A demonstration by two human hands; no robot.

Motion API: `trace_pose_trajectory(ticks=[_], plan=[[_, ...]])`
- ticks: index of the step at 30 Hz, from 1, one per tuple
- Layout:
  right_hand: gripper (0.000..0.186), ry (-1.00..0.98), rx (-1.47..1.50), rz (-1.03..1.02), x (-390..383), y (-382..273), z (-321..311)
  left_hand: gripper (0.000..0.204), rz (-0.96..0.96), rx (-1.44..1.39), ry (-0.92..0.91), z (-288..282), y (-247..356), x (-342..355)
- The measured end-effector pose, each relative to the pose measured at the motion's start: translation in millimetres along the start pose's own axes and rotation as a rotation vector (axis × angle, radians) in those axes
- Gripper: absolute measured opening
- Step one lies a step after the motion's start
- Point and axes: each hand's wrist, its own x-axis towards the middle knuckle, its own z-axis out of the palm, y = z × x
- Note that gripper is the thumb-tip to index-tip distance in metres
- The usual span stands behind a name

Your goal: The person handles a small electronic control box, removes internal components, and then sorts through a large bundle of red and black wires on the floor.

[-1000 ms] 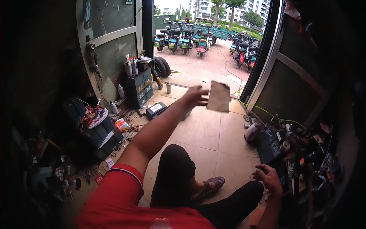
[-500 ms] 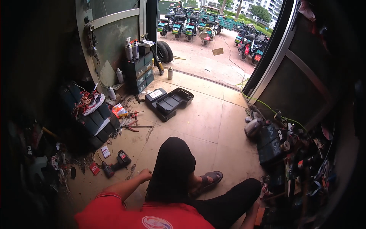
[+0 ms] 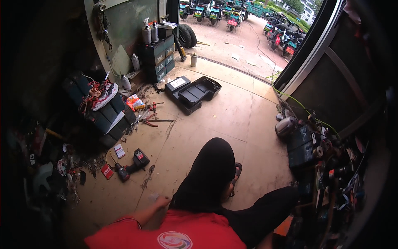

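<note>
My left hand (image 3: 162,202) is beside my raised knee, low over the floor, its fingers curled; what they hold, if anything, is hidden. A small pale, see-through patch (image 3: 153,196) shows just by it. The nearest tool is a cordless drill (image 3: 132,164), lying on its side on the floor farther left. A red card-like packet (image 3: 106,171) and a white one (image 3: 119,151) lie around it. Of my right arm only a bit of forearm (image 3: 265,241) shows past my thigh, and the hand is hidden there.
A black plastic tray-like case (image 3: 200,93) lies on the tiles ahead. Pliers (image 3: 149,123) and screwdrivers are scattered left of it. Stacked dark batteries (image 3: 159,58) carry spray cans. Cluttered parts (image 3: 304,149) line the right. Beyond the doorway stand parked scooters (image 3: 286,37).
The view has tilted down and turned left, so the room sits higher and farther right. My right hand has gone out of sight behind my leg. The brown sheet outside no longer shows.
</note>
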Motion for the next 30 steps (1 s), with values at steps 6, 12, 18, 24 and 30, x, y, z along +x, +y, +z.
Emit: trace_pose_trajectory(ticks=[6,12,18,24,30], plan=[[0.039,-0.033,-0.05,0.032,-1.2,10.1,-13.3,0.063,0.197,0.131,0.092,-30.1,49.1,0.7],[0.043,-0.154,-0.207,0.004,46.7,-23.5,-1.7,0.069,0.176,0.164,0.219,-46.3,69.8,-17.1],[0.046,-0.444,-0.402,-0.074,102.8,-65.2,97.4,0.07,0.179,0.16,0.464,-104.9,58.6,-46.2],[0.05,-0.752,-0.531,-0.113,96.7,-82.7,222.4,0.056,0.015,0.12,0.656,-162.7,22.1,-43.4],[0.053,-0.858,-0.646,-0.09,87.0,-89.3,274.3,0.054,0.066,-0.279,0.509,-172.6,-15.8,-37.0]])
